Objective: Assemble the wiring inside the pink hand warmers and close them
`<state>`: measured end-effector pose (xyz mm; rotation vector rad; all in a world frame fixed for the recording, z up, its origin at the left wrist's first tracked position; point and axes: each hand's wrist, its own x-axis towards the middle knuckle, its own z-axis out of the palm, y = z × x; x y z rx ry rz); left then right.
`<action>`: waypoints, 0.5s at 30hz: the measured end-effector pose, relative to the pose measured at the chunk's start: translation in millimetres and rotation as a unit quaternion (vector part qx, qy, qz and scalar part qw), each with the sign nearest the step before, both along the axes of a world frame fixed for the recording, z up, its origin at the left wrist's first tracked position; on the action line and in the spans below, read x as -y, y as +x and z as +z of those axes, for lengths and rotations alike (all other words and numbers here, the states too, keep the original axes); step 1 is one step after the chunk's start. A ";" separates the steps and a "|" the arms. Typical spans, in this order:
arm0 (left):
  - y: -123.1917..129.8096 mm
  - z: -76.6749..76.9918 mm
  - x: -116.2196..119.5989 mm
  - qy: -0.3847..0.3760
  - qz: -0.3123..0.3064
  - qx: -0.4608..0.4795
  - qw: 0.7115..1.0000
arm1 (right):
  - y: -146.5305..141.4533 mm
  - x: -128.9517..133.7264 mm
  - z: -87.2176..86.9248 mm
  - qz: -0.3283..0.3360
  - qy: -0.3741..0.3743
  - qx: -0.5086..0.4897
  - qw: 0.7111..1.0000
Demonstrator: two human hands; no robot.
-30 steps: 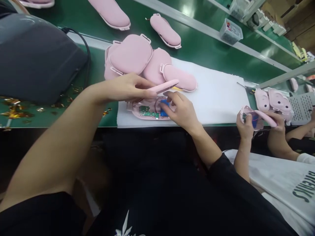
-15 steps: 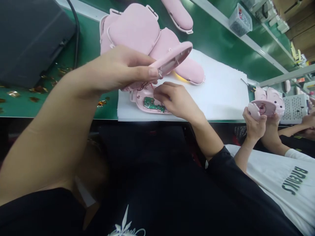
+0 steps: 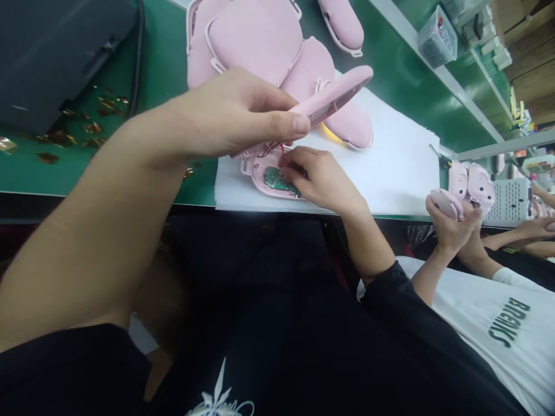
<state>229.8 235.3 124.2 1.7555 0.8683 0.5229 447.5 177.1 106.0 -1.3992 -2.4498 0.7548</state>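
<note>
Left hand (image 3: 245, 118): thumb and fingers closed on a pink oval plastic cover (image 3: 336, 95), tilted, at 1 o'clock from the green rectangular circuit board (image 3: 274, 178). Board sits inside a pink rounded plastic base shell (image 3: 256, 171) on a flat white sheet (image 3: 390, 179). Right hand (image 3: 325, 178): at board's 3 o'clock, fingertips nearly together by a thin red wire (image 3: 282, 150); can't tell if gripping.

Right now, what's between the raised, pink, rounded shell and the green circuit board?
The head view shows thin red wires, the left hand's thumb and the right hand's fingers.
</note>
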 end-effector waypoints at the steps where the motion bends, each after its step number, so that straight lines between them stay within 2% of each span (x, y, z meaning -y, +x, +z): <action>1: 0.2 1.1 0.7 -0.002 -0.001 -0.003 1.000 | -0.3 0.4 0.2 0.002 0.002 0.009 1.000; 6: 1.7 4.9 2.3 -0.004 -0.010 0.000 1.000 | 0.0 2.9 -1.8 0.007 0.015 0.030 0.999; 15: 3.1 4.9 3.4 0.004 -0.015 0.007 1.000 | 4.3 9.6 -19.8 -0.003 0.072 0.014 0.997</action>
